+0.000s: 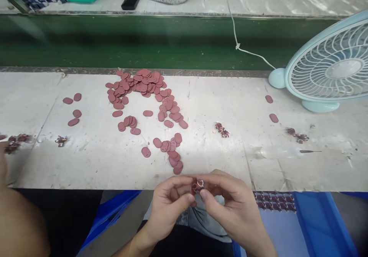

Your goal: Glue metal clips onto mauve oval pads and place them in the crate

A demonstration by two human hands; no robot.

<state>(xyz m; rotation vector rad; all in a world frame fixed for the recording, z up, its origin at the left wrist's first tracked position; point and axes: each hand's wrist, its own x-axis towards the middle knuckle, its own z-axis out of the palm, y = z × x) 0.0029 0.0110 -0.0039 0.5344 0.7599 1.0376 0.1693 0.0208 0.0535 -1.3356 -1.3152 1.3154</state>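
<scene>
Just past the table's front edge, my left hand (171, 204) and my right hand (228, 200) meet with their fingers pinched. Between them they hold a small dark red piece with a pale, coppery part (197, 186); its exact kind is too small to tell. Several flat oval reddish discs (176, 155) with tiny holes lie in an overlapping string beyond my hands. A larger heap of the same discs (145, 81) spreads toward the back of the table. Small dark red and white pieces (221, 130) lie in a cluster to the right.
A pale blue fan (330, 65) stands at the right, its white cord (235, 31) running back. A clear bottle with a dark needle tip (280, 152) lies nearby. Below is a blue tray (319, 218) with rows of dark red pieces. Another person's arm (20, 218) reaches in at left.
</scene>
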